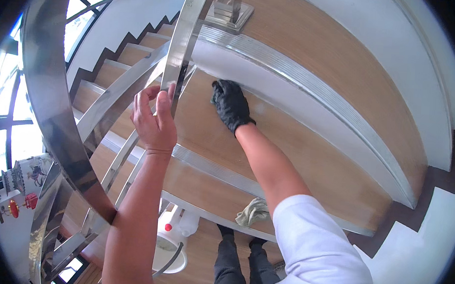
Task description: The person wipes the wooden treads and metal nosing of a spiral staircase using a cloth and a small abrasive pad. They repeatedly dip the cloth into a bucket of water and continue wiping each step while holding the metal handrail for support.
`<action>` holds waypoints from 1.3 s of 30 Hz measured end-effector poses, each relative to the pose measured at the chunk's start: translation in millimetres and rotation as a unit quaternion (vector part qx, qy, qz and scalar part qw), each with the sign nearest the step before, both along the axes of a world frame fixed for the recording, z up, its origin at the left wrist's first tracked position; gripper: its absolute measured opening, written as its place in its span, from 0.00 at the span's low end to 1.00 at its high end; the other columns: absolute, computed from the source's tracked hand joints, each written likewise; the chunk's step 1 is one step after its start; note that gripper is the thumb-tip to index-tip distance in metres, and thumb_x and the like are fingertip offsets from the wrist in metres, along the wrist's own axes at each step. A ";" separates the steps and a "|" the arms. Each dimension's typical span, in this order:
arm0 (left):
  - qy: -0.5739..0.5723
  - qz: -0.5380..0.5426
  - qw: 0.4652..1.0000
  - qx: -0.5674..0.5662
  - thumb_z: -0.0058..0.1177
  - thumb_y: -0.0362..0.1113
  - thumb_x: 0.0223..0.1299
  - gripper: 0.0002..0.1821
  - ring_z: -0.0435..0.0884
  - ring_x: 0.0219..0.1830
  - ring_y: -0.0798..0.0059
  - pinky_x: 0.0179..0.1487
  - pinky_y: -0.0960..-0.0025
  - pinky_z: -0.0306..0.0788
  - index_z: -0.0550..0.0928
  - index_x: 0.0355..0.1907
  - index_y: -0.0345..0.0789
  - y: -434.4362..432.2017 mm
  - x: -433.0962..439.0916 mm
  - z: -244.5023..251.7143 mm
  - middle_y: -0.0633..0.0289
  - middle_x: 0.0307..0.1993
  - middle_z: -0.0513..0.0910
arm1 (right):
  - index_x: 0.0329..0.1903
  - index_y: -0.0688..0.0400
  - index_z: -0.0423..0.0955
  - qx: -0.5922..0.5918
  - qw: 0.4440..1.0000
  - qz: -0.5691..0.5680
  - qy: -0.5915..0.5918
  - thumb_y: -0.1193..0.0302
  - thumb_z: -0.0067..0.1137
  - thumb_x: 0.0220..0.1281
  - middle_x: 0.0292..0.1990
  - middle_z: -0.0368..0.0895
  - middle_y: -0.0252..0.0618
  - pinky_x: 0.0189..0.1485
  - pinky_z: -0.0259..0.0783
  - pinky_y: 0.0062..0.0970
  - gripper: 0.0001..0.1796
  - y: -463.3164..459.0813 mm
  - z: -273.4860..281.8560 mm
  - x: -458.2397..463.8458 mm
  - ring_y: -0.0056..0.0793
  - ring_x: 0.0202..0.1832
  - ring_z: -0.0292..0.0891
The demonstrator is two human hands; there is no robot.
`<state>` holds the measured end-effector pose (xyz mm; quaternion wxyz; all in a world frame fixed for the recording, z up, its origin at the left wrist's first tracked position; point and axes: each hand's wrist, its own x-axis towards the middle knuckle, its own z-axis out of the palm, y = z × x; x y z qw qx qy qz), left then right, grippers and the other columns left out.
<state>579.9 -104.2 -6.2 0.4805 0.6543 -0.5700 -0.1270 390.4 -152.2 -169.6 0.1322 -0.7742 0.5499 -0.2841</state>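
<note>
My right hand [231, 105], in a black glove, presses on the wooden stair tread [289, 157] near its inner end, below the white riser. A bit of dark green material [213, 99], a pad or cloth, shows at the edge of the glove; most of it is hidden under the fingers. My left hand [154, 118] is bare and raised at the polished steel baluster [182, 49]. Its fingers are apart and loosely bent, with the thumb at or against the metal. A crumpled pale green cloth [253, 212] lies on a lower tread, beside my right sleeve.
A curved steel handrail [54, 92] sweeps down the left side. Ribbed metal nosing [313, 88] edges the step above. On a lower level stands a white bucket [171, 255] with white bottles, one red-tipped [168, 227], hung at its rim. More stairs [110, 72] descend beyond the railing.
</note>
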 end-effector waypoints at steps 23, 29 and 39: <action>-0.072 -0.021 0.996 0.050 0.48 0.51 0.65 0.20 0.77 0.41 0.58 0.53 0.61 0.61 0.79 0.38 0.33 7.5 4.0 4.9 0.58 0.33 0.80 | 0.48 0.61 0.74 0.062 0.993 -0.045 -0.093 0.73 0.51 0.60 0.46 0.77 0.48 0.59 0.67 0.42 0.13 -43.5 23.2 68.6 0.49 0.52 0.71; -0.090 0.013 0.994 0.057 0.48 0.51 0.65 0.20 0.77 0.40 0.60 0.52 0.61 0.62 0.78 0.36 0.33 11.3 21.4 9.1 0.59 0.33 0.80 | 0.48 0.59 0.74 -0.017 0.999 -0.019 -0.039 0.74 0.51 0.59 0.45 0.78 0.46 0.57 0.68 0.43 0.14 13.0 28.7 38.9 0.48 0.52 0.72; -0.058 -0.005 0.997 0.054 0.48 0.52 0.65 0.20 0.78 0.39 0.62 0.52 0.63 0.62 0.79 0.35 0.35 7.3 8.9 9.8 0.61 0.32 0.81 | 0.50 0.58 0.75 0.028 0.993 -0.023 -0.110 0.71 0.46 0.61 0.46 0.78 0.46 0.65 0.62 0.39 0.16 -41.1 39.1 102.8 0.42 0.55 0.71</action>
